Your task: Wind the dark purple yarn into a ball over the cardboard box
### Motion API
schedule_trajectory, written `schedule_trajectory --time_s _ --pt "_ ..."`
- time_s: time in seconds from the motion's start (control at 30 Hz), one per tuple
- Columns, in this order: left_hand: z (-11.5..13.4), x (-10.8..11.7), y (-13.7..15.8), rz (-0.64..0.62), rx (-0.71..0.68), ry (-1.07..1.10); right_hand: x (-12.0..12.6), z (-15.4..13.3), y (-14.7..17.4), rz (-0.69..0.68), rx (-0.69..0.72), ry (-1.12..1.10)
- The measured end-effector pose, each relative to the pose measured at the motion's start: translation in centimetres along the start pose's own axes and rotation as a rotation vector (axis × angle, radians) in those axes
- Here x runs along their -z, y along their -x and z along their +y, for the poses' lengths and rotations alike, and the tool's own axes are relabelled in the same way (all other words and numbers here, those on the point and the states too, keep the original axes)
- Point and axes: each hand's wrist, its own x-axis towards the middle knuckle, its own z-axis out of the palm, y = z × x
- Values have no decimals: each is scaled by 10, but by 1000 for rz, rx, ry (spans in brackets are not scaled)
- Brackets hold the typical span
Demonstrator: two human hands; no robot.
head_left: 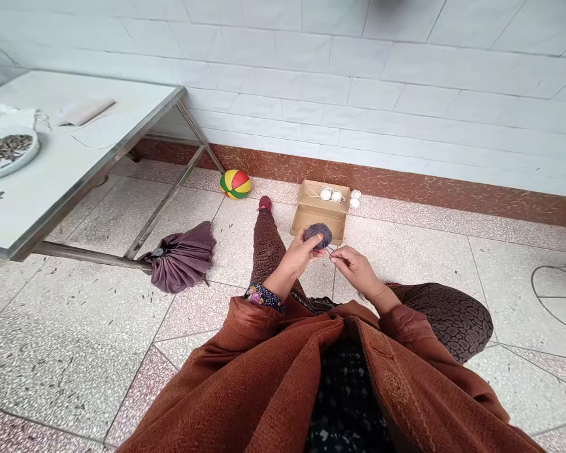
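My left hand (pixel 300 257) is closed round a dark purple-grey ball of yarn (pixel 319 235), held up in front of my lap. Just to its right, my right hand (pixel 353 267) pinches a strand of yarn (pixel 329 250) that runs from the underside of the ball. Beyond both hands an open cardboard box (pixel 306 218) rests on the floor, partly covered by the yarn ball. White yarn balls (pixel 326 194) lie at the box's far side, and more white balls (pixel 355 199) sit beside its right edge.
A white-topped table (pixel 122 104) with a metal frame stands at left, carrying a plate (pixel 36 150) of dark dried pieces. Under its edge lies a folded purple umbrella (pixel 182 258). A colourful ball (pixel 236 184) rests near the wall. A thin metal ring frame (pixel 535 292) is at far right.
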Motion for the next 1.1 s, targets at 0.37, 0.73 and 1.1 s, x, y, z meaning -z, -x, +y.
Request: schedule_trajectory --time_s 0.37,0.73,1.1 --pt "-1 -3 12 -316 148 -205 36 -11 -48 73 46 33" --pt "10 -1 7 -256 89 172 -3 9 0 -5 -84 38" --pt "5 -3 16 -270 13 -380 36 -22 -39 16 40 19"
